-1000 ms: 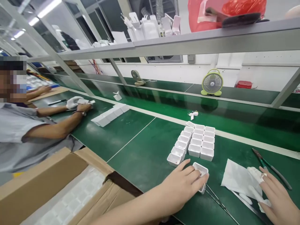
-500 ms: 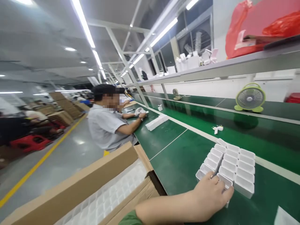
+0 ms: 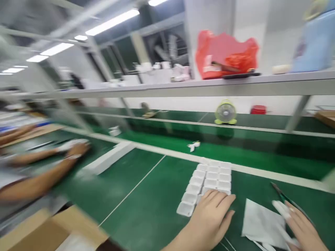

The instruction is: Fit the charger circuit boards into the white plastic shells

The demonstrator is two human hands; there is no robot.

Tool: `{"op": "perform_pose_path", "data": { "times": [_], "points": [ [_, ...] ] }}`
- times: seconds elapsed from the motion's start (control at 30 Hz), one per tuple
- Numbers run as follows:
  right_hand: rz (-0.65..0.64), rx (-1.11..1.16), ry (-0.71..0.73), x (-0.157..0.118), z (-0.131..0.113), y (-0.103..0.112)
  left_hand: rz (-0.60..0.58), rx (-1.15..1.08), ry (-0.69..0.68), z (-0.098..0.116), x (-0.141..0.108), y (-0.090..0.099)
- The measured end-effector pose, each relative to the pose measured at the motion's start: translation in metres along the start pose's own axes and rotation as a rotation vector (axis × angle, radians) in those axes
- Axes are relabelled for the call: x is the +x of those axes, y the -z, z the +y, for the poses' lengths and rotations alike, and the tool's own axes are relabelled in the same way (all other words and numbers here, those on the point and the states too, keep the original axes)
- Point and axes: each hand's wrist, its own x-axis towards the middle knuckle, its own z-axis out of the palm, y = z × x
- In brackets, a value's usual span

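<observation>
My left hand (image 3: 211, 219) reaches over the near end of a block of small white open boxes (image 3: 193, 188) standing in rows on the green table. Its fingers are bent over the nearest boxes, with the thumb apart; nothing shows between them. My right hand (image 3: 300, 223) is at the lower right edge, fingers stretched out, white coverings on some fingertips. It lies beside a white sheet or flat bag (image 3: 264, 223). A green-handled tool with a dark pointed tip (image 3: 277, 190), perhaps pliers, lies by the right hand and is partly hidden by it.
A cardboard box (image 3: 65, 226) stands at lower left. Farther left, a co-worker's blurred arms (image 3: 44, 174) rest over the table near a long white block (image 3: 110, 158). A small white piece (image 3: 193, 145) and a green fan (image 3: 225, 112) sit behind the boxes. An overhead shelf (image 3: 162, 91) crosses above.
The view has swung right. My right hand, the white sheet and the green-handled tool have come into view. My left hand is still at the near end of the white boxes.
</observation>
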Motion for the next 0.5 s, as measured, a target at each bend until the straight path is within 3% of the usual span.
{"op": "perform_pose_path", "data": {
  "times": [0.07,0.17,0.33,0.5],
  "points": [
    [-0.075,0.013,-0.103,-0.009,-0.013,0.011,0.092,-0.04,-0.06,-0.001,-0.001,-0.022],
    [-0.188,0.172,-0.326,0.004,-0.035,0.023,0.206,-0.065,-0.129,-0.01,-0.006,-0.051],
    [0.058,0.979,-0.627,0.042,-0.059,0.05,0.23,-0.132,-0.21,-0.019,-0.018,-0.068],
    [0.179,1.176,-0.75,0.07,-0.052,0.073,0.24,-0.189,-0.212,-0.009,-0.024,-0.067]
  ]
}}
